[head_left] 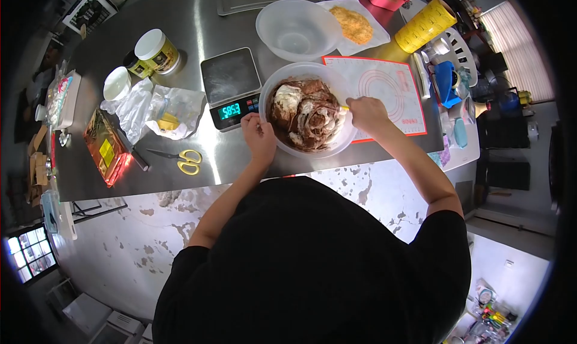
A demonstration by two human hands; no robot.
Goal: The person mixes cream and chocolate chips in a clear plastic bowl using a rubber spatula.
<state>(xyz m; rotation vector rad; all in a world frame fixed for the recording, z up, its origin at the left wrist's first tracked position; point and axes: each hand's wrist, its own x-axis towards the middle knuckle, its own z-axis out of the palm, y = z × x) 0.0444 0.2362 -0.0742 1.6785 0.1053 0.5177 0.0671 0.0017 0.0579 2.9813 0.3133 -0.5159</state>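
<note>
1. Biggest of all, the grey stainless-steel table [231, 154] spreads under everything, a bright streak of light running down it.
2. Next, the white rectangular baking mat with a red border and printed circles [393, 97], lying to the right, its left edge partly covered.
3. And here's the centre of the action: a round, translucent plastic bowl [306, 69] right in front of the person, overlapping that edge. Inside sits a streaky brown-and-white mixture [309, 118], paler in a lump at the left.
4. Just beyond stands a second round, frosted plastic bowl [276, 31].
5. Close on the left, a flat kitchen scale with a square silver platform [228, 73] shows glowing turquoise digits.
6. Now the hands! The left hand [258, 138] has its fingers curled in against the first bowl's left rim; whether it actually pinches the rim, I can't tell.
7. Across the bowl, the right hand [368, 114] is closed firmly round a slim yellow handle [345, 108] at the right rim; the tool's far end can't be made out.
8. Farther left, yellow-handled metal scissors [187, 162] lie on the steel, well apart from both hands.
</note>
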